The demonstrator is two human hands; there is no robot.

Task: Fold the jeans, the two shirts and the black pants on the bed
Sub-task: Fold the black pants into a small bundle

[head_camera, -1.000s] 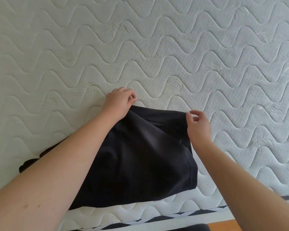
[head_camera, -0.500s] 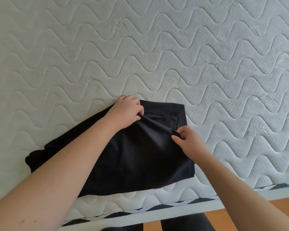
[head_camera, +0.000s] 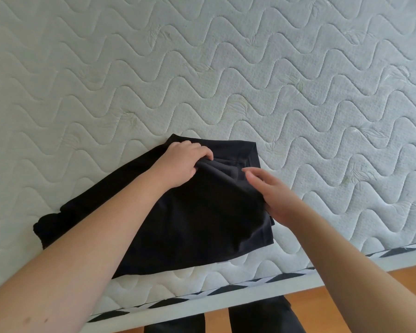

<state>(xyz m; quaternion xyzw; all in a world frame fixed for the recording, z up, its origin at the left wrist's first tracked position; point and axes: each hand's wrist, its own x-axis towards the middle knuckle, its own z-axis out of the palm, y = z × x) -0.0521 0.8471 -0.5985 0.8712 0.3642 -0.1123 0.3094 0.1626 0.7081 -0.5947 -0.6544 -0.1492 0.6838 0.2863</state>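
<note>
Black pants [head_camera: 190,227] lie part-folded near the bed [head_camera: 226,80] edge, left hand [head_camera: 180,164] pinching a crease, right hand [head_camera: 271,191] flat and open; soft, light cloth, best held at its corners.

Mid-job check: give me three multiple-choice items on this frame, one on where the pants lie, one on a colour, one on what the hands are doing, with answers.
1. Where do the black pants lie?
A. near the mattress edge closest to the person
B. on the floor
C. far across the mattress

2. What colour is the floor?
A. grey
B. orange-brown
C. white

3. What is the left hand doing?
A. hanging idle
B. lying flat on the mattress
C. gripping a fold of the pants

Answers: 1 A, the pants reach almost to the near border. 2 B, wood-toned strips show below the bed. 3 C, its fingers curl round bunched fabric, while the right hand lies on the pants with straight fingers.
</note>
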